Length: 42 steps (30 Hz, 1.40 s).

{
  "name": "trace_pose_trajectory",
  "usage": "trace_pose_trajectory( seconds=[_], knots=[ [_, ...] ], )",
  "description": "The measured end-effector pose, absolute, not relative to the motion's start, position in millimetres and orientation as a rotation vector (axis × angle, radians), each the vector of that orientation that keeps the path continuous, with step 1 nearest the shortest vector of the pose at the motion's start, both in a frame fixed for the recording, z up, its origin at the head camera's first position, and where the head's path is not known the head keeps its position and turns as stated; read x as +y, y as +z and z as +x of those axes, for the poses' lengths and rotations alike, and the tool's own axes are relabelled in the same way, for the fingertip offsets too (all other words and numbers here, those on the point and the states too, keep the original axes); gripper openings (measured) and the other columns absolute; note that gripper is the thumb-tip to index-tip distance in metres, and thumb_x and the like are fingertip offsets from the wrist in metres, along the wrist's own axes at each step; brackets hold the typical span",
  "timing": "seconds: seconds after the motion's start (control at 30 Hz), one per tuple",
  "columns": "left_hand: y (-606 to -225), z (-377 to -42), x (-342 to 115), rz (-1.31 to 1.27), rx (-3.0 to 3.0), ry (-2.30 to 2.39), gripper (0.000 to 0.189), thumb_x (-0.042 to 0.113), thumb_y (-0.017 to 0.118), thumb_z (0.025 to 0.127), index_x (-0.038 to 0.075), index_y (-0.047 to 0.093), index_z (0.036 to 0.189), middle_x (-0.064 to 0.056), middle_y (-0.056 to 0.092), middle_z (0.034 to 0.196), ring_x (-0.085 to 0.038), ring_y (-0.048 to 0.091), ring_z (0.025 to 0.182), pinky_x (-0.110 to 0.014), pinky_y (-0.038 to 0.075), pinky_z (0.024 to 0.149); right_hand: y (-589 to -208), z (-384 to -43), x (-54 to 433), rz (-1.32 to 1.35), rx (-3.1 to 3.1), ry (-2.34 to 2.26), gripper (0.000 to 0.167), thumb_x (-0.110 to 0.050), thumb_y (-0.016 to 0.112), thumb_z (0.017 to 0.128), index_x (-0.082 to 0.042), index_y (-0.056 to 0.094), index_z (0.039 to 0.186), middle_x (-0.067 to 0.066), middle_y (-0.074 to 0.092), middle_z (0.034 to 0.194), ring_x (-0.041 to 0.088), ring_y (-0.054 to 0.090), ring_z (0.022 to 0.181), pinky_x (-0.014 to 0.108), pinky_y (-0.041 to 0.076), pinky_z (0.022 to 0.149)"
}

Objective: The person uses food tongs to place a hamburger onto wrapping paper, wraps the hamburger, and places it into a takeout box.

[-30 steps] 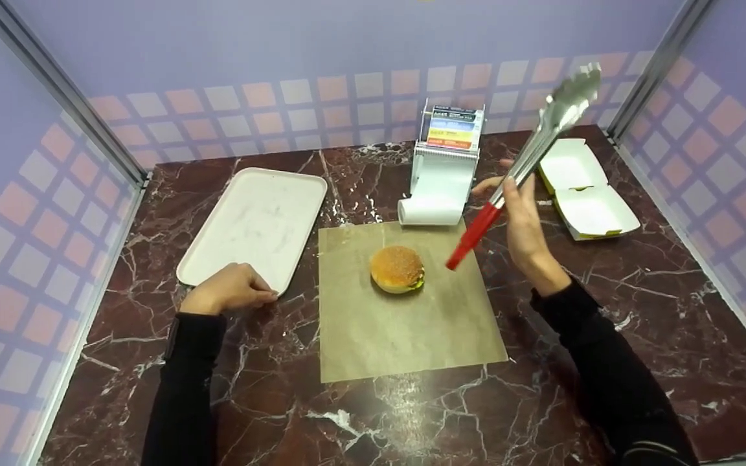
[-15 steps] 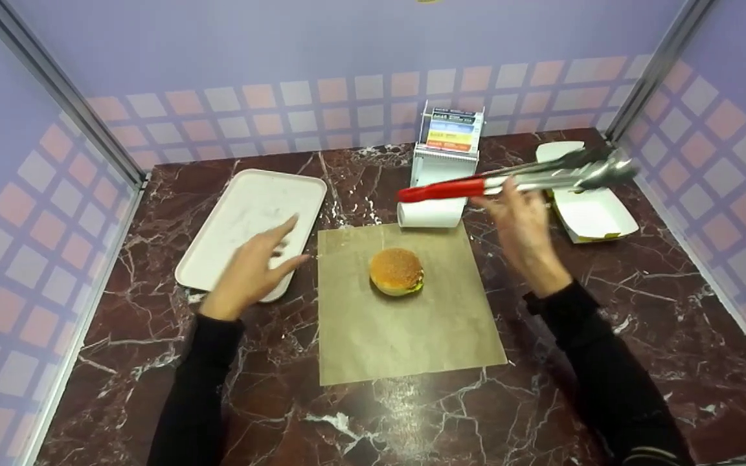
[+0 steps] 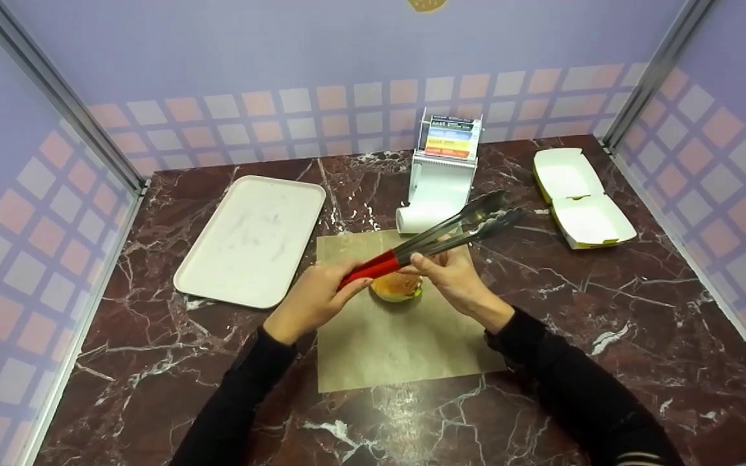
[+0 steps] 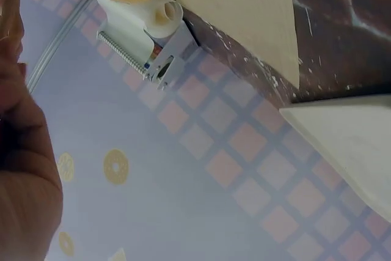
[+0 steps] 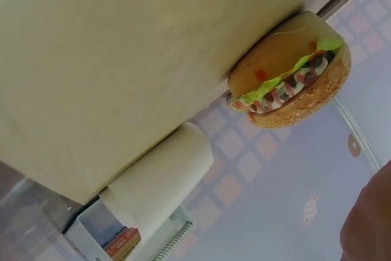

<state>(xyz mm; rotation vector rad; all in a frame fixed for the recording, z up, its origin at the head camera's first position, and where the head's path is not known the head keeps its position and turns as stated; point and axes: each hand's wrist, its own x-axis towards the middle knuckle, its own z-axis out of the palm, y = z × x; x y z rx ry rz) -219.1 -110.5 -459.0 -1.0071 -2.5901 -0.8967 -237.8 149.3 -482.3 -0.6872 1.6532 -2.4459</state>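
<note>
Metal tongs with red grips (image 3: 376, 266) are held in the air by both hands, slanting up to the right, their scalloped ends spread apart. My left hand (image 3: 315, 296) grips the red end. With thumb and fingers, my right hand (image 3: 456, 277) pinches the tongs where red meets metal. Below them a hamburger (image 3: 394, 294) sits on a square of brown paper (image 3: 405, 356), partly covered by the tongs and hands in the head view. The right wrist view shows lettuce, sauce and a seeded top on the hamburger (image 5: 287, 80).
A pale tray (image 3: 250, 239) lies on the marble-patterned table (image 3: 153, 375) at left. Behind the paper stands a dispenser (image 3: 441, 184) with a white roll and coloured labels. An opened burger box (image 3: 590, 217) lies at back right. Tiled-pattern walls (image 3: 321, 123) enclose three sides.
My left hand has come from the tray's front corner to the red grips. My right hand has turned the tongs and brought them left over the hamburger. The tongs' arms have spread apart.
</note>
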Motion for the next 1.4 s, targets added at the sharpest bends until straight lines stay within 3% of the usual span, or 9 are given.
trace_pose_trajectory(
  seconds=[0.27,0.4,0.5,0.6,0.77,0.87,0.97,1.17,1.4],
  knots=[
    [-461,-221,-117,-1.069,-2.573,-0.913,0.026,0.028,0.062,0.104,0.004,0.066,0.112,-0.006,0.067,0.081,-0.014,0.056,0.063,-0.025,0.047,0.056,-478,-237,152,-0.661,1.676,-2.395,0.058,-0.03,0.083,0.085,-0.004,0.052,0.126,0.003,0.072,0.118,0.017,0.073,0.107,0.032,0.061,0.095],
    [-458,-229,-125,-1.104,-2.516,-0.993,0.027,0.021,0.064,0.102,-0.001,0.066,0.118,-0.015,0.076,0.094,-0.02,0.063,0.06,-0.024,0.054,0.053,-468,-238,161,-0.771,1.772,-2.289,0.068,-0.02,0.08,0.089,0.008,0.045,0.139,0.012,0.069,0.132,0.019,0.069,0.118,0.033,0.058,0.101],
    [-454,-238,-143,-1.046,-2.458,-1.017,0.029,0.014,0.065,0.1,0.0,0.065,0.124,-0.018,0.076,0.105,-0.026,0.068,0.063,-0.03,0.06,0.057,-458,-242,173,-0.886,1.891,-2.18,0.07,-0.006,0.072,0.094,0.009,0.034,0.15,0.025,0.058,0.143,0.027,0.064,0.126,0.044,0.054,0.107],
    [-451,-249,-174,-0.892,-2.414,-0.936,0.029,0.012,0.067,0.098,0.002,0.066,0.126,-0.017,0.076,0.108,-0.03,0.073,0.076,-0.04,0.064,0.071,-453,-246,189,-0.949,2.092,-2.037,0.069,0.004,0.066,0.095,0.005,0.032,0.155,0.03,0.052,0.147,0.036,0.059,0.131,0.049,0.051,0.11],
    [-450,-261,-236,-0.559,-2.437,-0.858,0.026,0.017,0.065,0.101,-0.003,0.065,0.117,-0.023,0.074,0.096,-0.037,0.071,0.07,-0.049,0.061,0.061,-452,-249,213,-0.918,2.248,-1.872,0.075,0.009,0.064,0.094,-0.003,0.029,0.16,0.023,0.05,0.151,0.046,0.052,0.135,0.049,0.048,0.113],
    [-454,-264,-268,-0.378,-2.52,-0.838,0.032,0.027,0.061,0.105,-0.003,0.063,0.116,-0.025,0.073,0.091,-0.038,0.065,0.063,-0.048,0.055,0.052,-451,-248,224,-0.885,2.268,-1.826,0.074,0.005,0.065,0.096,-0.008,0.032,0.16,0.017,0.049,0.153,0.043,0.052,0.136,0.05,0.048,0.114],
    [-460,-264,-295,-0.27,-2.581,-0.749,0.037,0.033,0.059,0.106,-0.001,0.061,0.118,-0.025,0.07,0.084,-0.041,0.064,0.064,-0.051,0.052,0.054,-453,-248,230,-0.889,2.333,-1.718,0.073,0.0,0.069,0.096,-0.012,0.036,0.159,0.014,0.05,0.154,0.039,0.053,0.137,0.051,0.048,0.113],
    [-474,-260,-325,-0.25,-2.692,-0.581,0.035,0.031,0.061,0.105,-0.003,0.058,0.111,-0.023,0.062,0.073,-0.044,0.059,0.063,-0.056,0.045,0.058,-470,-252,238,-0.984,2.401,-1.357,0.078,-0.016,0.076,0.094,-0.011,0.035,0.16,0.016,0.044,0.159,0.038,0.049,0.141,0.057,0.042,0.117],
    [-481,-259,-334,-0.23,-2.882,-0.535,0.039,0.037,0.055,0.107,-0.002,0.05,0.102,-0.026,0.06,0.074,-0.048,0.058,0.061,-0.064,0.045,0.058,-486,-258,244,-0.964,2.327,-1.143,0.076,-0.025,0.072,0.097,-0.015,0.032,0.162,0.021,0.041,0.16,0.04,0.047,0.143,0.061,0.04,0.117]
  ],
)
